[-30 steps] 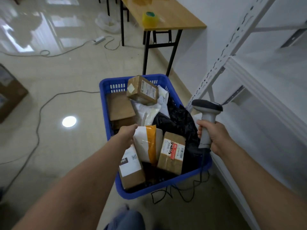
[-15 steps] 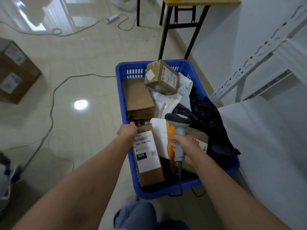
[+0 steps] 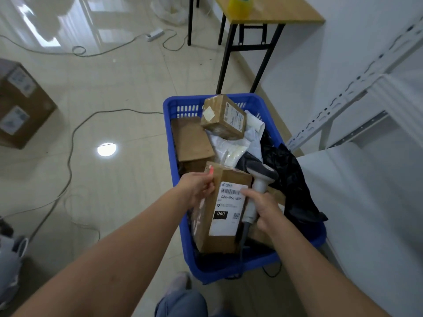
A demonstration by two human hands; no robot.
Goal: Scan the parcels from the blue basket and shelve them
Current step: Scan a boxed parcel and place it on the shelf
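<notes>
A blue basket stands on the floor with several parcels in it. My left hand grips the left edge of a long brown box with a white label marked 060, held tilted above the basket. My right hand holds the grey barcode scanner by its handle, right beside the box's label; a fingertip touches the barcode. A small brown box lies on top at the basket's far end, with a flat cardboard parcel, white bags and a black bag below it.
A white metal shelf rack stands at the right, close to the basket. A wooden table with a yellow tape roll is behind the basket. Cables run over the tiled floor at left, near a large cardboard box.
My left hand has lifted the labelled box higher and tilted it up. The scanner in my right hand has moved left from beside the shelf to the box's label.
</notes>
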